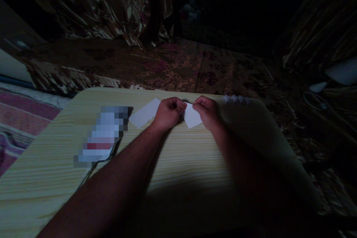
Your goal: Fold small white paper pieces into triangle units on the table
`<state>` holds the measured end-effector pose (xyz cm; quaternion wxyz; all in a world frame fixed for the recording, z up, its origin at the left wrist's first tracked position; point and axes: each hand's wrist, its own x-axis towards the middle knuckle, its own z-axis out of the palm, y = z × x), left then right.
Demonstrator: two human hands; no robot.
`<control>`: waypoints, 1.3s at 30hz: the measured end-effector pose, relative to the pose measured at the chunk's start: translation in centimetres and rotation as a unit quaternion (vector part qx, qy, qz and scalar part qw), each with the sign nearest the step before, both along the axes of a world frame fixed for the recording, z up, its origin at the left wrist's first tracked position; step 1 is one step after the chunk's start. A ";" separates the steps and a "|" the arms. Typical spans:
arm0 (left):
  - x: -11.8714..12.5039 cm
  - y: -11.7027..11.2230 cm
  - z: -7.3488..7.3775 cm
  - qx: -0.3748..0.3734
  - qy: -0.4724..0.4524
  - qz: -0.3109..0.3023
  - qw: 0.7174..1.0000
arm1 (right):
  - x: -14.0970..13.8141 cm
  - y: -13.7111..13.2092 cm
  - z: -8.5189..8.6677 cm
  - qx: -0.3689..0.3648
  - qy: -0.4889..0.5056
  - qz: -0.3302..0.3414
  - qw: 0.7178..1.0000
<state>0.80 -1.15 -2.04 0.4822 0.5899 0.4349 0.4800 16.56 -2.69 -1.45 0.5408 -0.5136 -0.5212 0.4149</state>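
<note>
Between both hands is a small white sheet of paper (192,118), its top edge apparently folded over. My left hand (169,113) pinches its upper left corner between thumb and fingers. On the other side, my right hand (206,112) grips the upper right edge with curled fingers, covering part of the sheet. Just left of my left hand, a white paper strip (145,113) lies flat on the table. Several small folded paper shapes (236,99), pale and pointed, stand in a row to the right of my right hand.
A phone-like object (104,134), blurred out, rests on the left of the light wooden table (178,160), with a cable below it. Behind is a surface under patterned cloth (167,63). A white lamp-like object (343,71) and cord are at the right.
</note>
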 end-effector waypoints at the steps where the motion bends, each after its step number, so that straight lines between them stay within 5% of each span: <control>1: 0.0 0.0 0.0 0.000 0.003 0.000 1.000 | 0.0 0.0 0.1 -0.001 0.003 0.005 1.000; 12: 0.1 -0.2 0.0 0.017 0.048 0.000 0.999 | -0.3 0.1 -0.3 0.004 -0.033 0.020 0.999; 30: 0.1 -0.5 0.9 -0.005 0.053 -0.065 0.996 | 0.2 0.5 -0.4 -0.016 0.065 -0.003 0.998; 39: 0.0 -0.8 0.9 -0.015 0.057 -0.038 0.998 | 1.2 1.2 -0.9 -0.021 0.110 -0.067 0.991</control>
